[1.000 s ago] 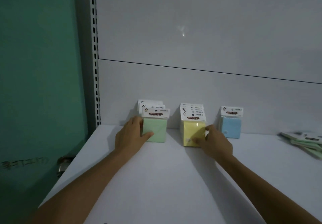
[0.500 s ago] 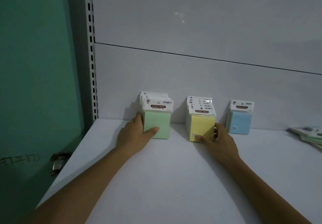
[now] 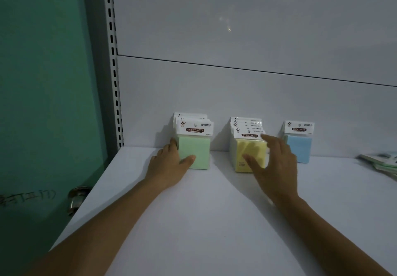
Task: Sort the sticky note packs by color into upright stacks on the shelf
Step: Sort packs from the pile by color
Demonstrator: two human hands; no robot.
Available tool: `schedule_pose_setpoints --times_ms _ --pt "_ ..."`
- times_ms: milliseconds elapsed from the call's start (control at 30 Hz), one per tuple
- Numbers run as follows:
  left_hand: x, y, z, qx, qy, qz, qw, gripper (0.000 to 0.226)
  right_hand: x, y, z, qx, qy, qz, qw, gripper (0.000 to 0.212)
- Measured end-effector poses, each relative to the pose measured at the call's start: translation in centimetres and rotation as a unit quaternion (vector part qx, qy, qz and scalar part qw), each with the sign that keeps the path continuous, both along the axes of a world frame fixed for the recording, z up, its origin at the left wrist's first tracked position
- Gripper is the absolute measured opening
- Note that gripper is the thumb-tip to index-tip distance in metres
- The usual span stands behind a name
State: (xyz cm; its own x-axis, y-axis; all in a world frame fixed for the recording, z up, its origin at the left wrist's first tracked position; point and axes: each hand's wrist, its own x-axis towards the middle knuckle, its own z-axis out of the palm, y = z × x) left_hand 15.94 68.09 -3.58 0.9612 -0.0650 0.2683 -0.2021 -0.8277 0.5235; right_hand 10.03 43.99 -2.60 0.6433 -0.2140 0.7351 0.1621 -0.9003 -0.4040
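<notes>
shelf: white, yellow stack mid-back.
left hand: grips green stack, left of yellow.
right hand: spread, empty, at yellow.
risk: my clumsy nudge topples yellow.

"STICKY NOTE" is printed on the header cards of the green pack, yellow pack and blue pack

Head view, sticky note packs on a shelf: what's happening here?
A person is working at a white shelf. The left hand grips the upright green stack; the right hand, fingers spread, hovers at the yellow stack. A blue stack stands to the right, and loose packs lie flat at the far right.
</notes>
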Motion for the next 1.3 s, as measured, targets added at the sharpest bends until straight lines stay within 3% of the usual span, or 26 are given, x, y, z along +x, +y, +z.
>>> schedule_pose_setpoints --times_ms 100,233,300,400,667,933,1067,1200,1300 --pt "-0.2 0.0 0.2 -0.008 0.000 -0.007 1.000 0.077 -0.2 3.6 0.6 -0.030 0.041 0.092 0.994 0.043" --pt "-0.3 0.1 0.3 -0.010 0.000 -0.011 1.000 0.076 1.6 7.7 0.1 0.011 0.229 0.146 0.962 0.050" --pt "-0.2 0.2 0.2 -0.016 -0.001 -0.016 1.000 0.073 2.1 8.9 -0.4 0.043 0.254 0.158 0.953 0.047" --pt "0.0 0.3 -0.2 -0.019 -0.004 -0.020 1.000 0.070 2.6 9.5 -1.9 -0.025 0.222 0.152 0.963 0.038" --pt "0.7 0.2 -0.4 -0.043 -0.002 -0.017 0.999 0.070 3.4 8.8 -2.6 -0.089 0.230 0.165 0.955 0.051" --pt "0.2 0.1 -0.3 -0.038 0.005 -0.009 0.999 0.078 3.4 8.8 -2.5 -0.047 0.213 0.171 0.961 0.050" --pt "-0.3 0.3 0.2 -0.124 0.009 -0.016 0.992 0.085 2.7 8.7 -1.9 0.096 0.212 0.154 0.960 0.043" --pt "-1.4 0.5 0.9 -0.049 -0.122 0.030 0.991 0.085 1.0 8.4 -1.2 0.110 0.193 0.135 0.966 0.042" --pt "-2.1 0.7 1.8 0.030 -0.244 0.001 0.969 0.077 -1.1 7.7 -0.9 0.098 0.153 0.144 0.973 0.041"
